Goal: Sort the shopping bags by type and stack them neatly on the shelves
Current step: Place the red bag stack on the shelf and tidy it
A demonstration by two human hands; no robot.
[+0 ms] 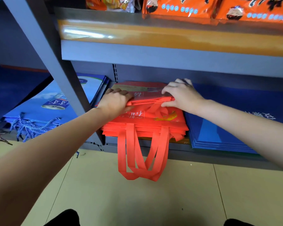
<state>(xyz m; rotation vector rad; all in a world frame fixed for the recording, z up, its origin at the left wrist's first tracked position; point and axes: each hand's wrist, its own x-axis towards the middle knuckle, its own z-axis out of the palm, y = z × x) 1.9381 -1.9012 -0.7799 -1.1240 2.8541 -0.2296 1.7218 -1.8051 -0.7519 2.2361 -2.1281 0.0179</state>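
A stack of flat red fabric shopping bags (144, 126) lies on the bottom shelf (153, 144), its long red handles (142, 160) hanging over the shelf edge toward the floor. On top of it sits a smaller bundle of red bags (151, 97). My left hand (116, 101) grips the bundle's left end, fingers curled over the top. My right hand (181, 95) grips its right end, thumb under the front edge. A pile of dark blue bags (219, 136) lies to the right, and light blue bags with rope handles (44, 108) lie to the left.
A grey shelf upright (55, 66) crosses in front of the left stack. The shelf above (170, 51) carries orange snack packets (219, 8). Beige tiled floor (153, 201) spreads below, with my dark shoes at the bottom edge.
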